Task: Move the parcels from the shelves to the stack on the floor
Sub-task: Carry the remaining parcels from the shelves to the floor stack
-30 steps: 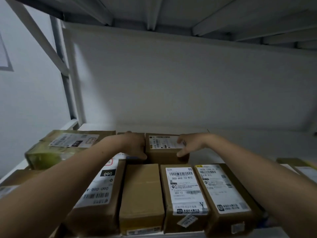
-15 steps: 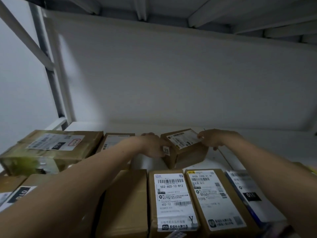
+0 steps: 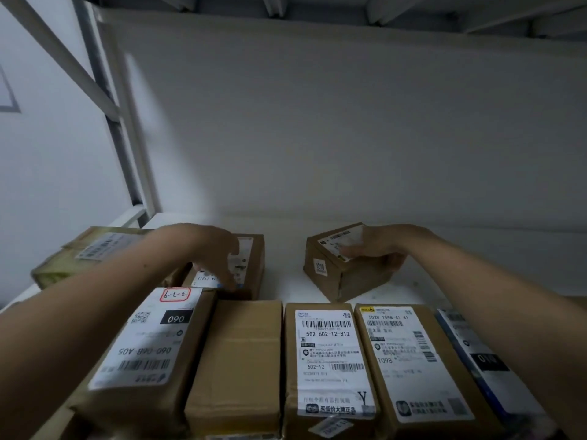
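Only our right hand (image 3: 378, 252) now grips the small parcel (image 3: 336, 274). Our left hand (image 3: 212, 249), fingers straight, has shifted onto a neighbouring parcel (image 3: 252, 258).

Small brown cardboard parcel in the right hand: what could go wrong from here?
The right hand grips the small brown cardboard parcel by one end only, so it might twist and slip onto the white shelf. Pulled back low, it could catch the front row of labelled brown parcels and shove one off the edge. The left hand touches another brown parcel, giving no support.
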